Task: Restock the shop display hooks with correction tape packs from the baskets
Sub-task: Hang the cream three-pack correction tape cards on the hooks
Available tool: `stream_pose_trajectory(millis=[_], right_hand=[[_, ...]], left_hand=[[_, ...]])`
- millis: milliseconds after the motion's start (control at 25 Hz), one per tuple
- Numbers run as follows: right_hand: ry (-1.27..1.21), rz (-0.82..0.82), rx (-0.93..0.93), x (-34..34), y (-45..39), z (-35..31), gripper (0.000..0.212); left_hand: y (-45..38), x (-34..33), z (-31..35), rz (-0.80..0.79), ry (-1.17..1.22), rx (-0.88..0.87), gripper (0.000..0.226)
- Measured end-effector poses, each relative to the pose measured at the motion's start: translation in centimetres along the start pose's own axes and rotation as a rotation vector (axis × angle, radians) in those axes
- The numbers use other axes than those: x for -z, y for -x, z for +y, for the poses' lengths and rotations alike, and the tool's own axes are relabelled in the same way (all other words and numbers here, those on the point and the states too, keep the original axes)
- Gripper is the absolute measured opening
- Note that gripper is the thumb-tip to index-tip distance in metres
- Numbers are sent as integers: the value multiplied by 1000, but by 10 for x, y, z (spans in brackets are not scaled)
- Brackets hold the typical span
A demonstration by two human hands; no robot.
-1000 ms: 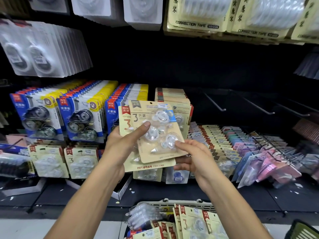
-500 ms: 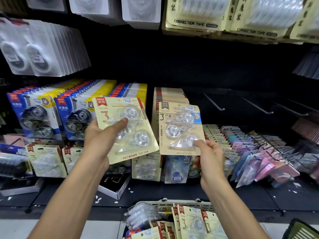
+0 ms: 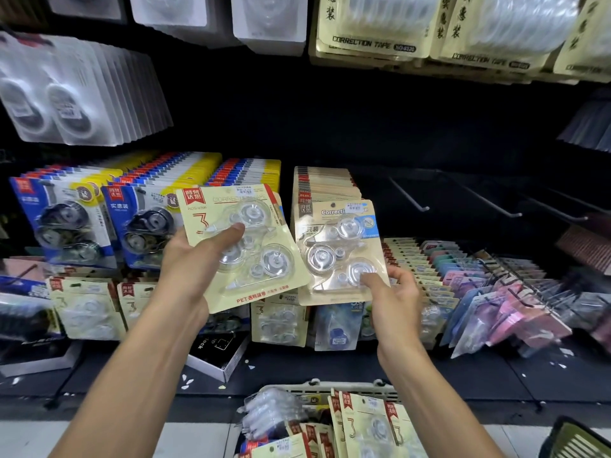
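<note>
- Your left hand point(image 3: 185, 259) pinches a cream three-pack point(image 3: 241, 246) of correction tape, thumb pressed on the blister front, fingers behind the card.
- Your right hand point(image 3: 393, 292) pinches a blue-cornered pack point(image 3: 340, 249) by its lower edge, thumb on the lowest reel.
- The two packs are side by side in front of you, edges nearly touching; the left one is tilted, the right one closer to upright.
- Below your wrists, the white basket point(image 3: 330, 390) holds more cream packs on end.
- To hang a pack well, I'd square it upright, find the hole at the card's top, and slide it straight along the hook.
- The tan row point(image 3: 325, 183) just behind the right pack looks like its match.
- Bare hooks point(image 3: 410, 196) stand further right, well apart from both hands.
</note>
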State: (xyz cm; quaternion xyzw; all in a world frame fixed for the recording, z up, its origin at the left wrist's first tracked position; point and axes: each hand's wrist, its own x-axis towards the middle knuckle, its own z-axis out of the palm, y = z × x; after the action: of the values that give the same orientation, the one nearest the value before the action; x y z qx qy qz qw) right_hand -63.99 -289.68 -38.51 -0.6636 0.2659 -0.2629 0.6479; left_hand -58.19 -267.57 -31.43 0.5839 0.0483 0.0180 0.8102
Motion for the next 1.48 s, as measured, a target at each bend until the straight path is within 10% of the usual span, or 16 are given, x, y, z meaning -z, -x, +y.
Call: stream_pose_trajectory(millis=[520, 680, 880, 1280, 1480], right_hand=[[479, -31, 189, -7, -10, 13, 43], [1006, -249, 710, -29, -17, 1, 62], [1360, -368, 614, -62, -43, -5, 77], [1209, -450, 457, -82, -64, -29, 68], [332, -416, 326, -52, -32, -34, 38]], left_hand=[[-3, 6, 1, -10, 19, 3, 37], [-8, 8, 4, -12, 35, 3, 37], [-11, 7, 1, -34, 35, 13, 39], [-6, 8, 1, -41, -9, 3, 34], [1, -1, -1, -65, -35, -47, 40]])
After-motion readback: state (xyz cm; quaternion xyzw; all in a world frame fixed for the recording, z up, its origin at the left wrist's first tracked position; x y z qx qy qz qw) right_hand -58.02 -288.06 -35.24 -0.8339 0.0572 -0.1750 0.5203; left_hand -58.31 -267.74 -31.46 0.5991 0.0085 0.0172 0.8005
